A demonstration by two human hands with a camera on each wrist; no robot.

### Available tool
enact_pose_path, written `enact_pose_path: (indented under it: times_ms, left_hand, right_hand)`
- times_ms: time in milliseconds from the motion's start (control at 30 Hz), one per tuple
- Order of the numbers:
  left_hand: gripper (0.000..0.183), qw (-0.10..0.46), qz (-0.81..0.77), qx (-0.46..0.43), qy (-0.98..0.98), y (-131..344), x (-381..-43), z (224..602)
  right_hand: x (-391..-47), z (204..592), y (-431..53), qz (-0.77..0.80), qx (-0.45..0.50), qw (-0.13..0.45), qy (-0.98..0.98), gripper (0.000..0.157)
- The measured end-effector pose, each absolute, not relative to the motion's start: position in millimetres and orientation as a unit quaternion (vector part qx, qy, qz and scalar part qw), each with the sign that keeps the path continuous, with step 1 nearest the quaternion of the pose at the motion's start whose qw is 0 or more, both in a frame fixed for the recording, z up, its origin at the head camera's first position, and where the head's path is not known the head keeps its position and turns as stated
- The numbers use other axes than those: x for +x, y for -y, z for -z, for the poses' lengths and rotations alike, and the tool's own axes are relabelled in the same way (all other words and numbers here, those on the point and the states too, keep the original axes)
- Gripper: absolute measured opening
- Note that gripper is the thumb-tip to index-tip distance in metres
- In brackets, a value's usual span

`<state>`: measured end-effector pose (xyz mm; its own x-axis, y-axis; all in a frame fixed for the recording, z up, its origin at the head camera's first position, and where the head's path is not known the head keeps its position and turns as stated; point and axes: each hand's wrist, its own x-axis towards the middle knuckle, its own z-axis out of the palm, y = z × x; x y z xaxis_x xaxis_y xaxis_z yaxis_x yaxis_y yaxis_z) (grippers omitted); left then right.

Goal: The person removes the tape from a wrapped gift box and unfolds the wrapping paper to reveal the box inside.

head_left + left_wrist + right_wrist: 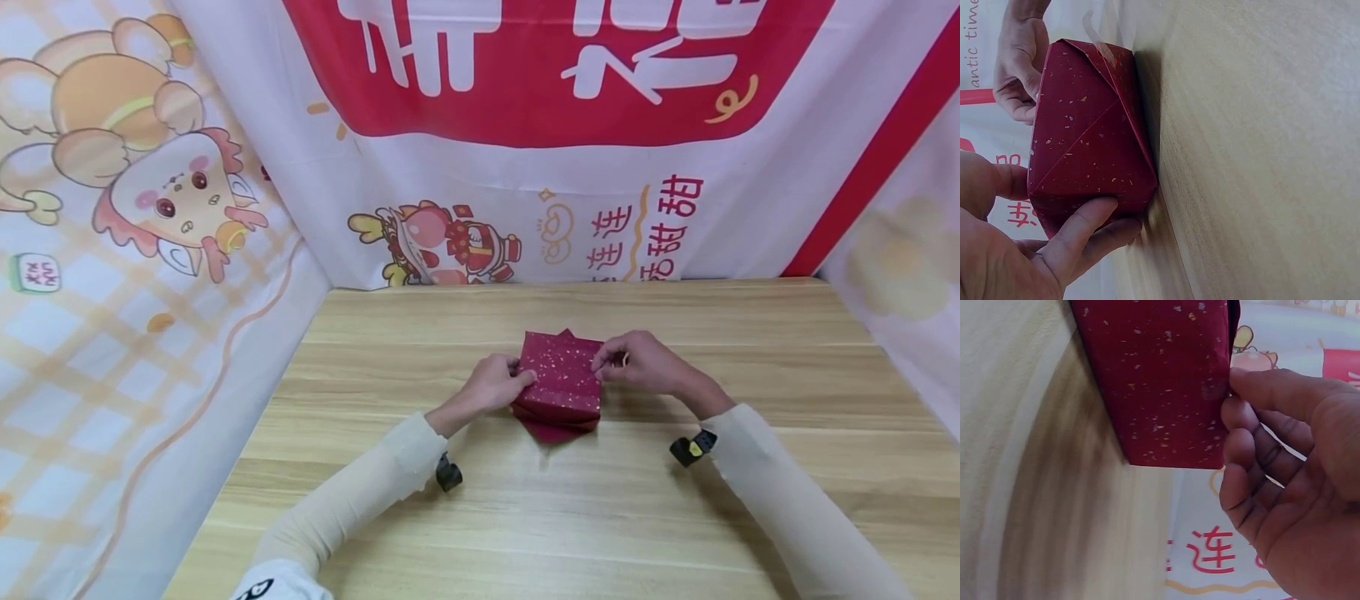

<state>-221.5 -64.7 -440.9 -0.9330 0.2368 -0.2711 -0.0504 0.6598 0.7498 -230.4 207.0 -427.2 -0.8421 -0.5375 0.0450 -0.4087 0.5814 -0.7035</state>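
A dark red box wrapped in gold-flecked paper rests on the wooden table. Folded triangular paper flaps stick out at its near side. My left hand grips the box's left end, thumb on the top and fingers against the side, as the left wrist view shows. At the right top edge, my right hand has its thumb and curled index finger meeting on the paper. A faint clear patch, perhaps tape, lies beside those fingertips. The box's underside is hidden.
The wooden table spreads around the box. Printed cloth hangs behind it and along both sides. Each wrist carries a small black camera, the left camera and the right camera, close above the table.
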Motion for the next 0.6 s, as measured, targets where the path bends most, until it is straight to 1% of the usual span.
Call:
enact_pose_path:
  times_ms: [200, 433, 600]
  left_hand:
    - [0.038, 0.177, -0.412, 0.050, -0.893, 64.7, -221.4, 440.9]
    - [0.039, 0.177, -0.413, 0.050, -0.892, 65.0, -219.3, 439.6]
    - [0.039, 0.178, -0.413, 0.055, -0.891, 66.3, -219.9, 439.9]
  right_hand:
    - [-230.5, 422.4, -203.5, 0.349, -0.273, 0.113, -0.889, 0.014]
    - [-232.4, 428.1, -203.9, 0.365, -0.261, 0.112, -0.886, 0.011]
    - [-232.0, 428.9, -205.1, 0.369, -0.285, 0.111, -0.877, 0.008]
